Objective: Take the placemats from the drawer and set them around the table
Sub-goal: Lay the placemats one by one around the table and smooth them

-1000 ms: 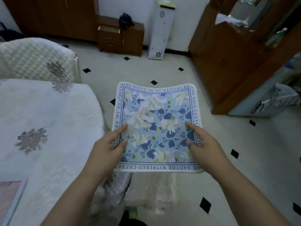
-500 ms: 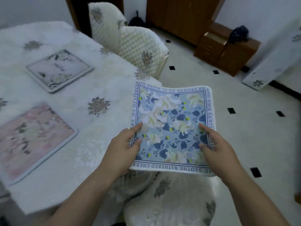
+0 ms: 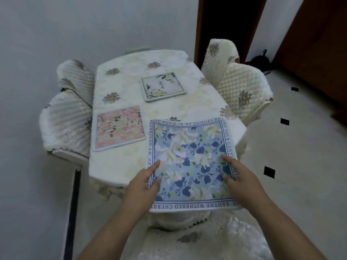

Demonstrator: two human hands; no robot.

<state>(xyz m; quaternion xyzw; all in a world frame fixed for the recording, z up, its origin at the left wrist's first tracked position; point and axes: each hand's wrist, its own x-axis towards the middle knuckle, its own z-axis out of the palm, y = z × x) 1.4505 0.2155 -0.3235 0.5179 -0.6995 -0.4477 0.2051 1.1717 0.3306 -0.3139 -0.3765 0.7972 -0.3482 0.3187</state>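
I hold a square blue floral placemat (image 3: 189, 152) with a lettered border flat over the near right corner of the table (image 3: 131, 166). My left hand (image 3: 144, 186) grips its near left edge, thumb on top. My right hand (image 3: 238, 177) grips its near right edge the same way. A pink floral placemat (image 3: 119, 127) lies on the table's left side. A white placemat with green leaves (image 3: 162, 86) lies further back, near the middle. The table wears a cream cloth with brown flower motifs.
Quilted cream chair covers stand on the left (image 3: 65, 119) and on the right (image 3: 242, 89) of the table. Another covered chair (image 3: 197, 239) sits right below my arms. A wall is behind the table; tiled floor (image 3: 293, 166) opens to the right.
The view has swung left, from the tiled floor and cabinets to the whole table. The blue placemat, held in both hands throughout, now hovers over the table's near right corner.
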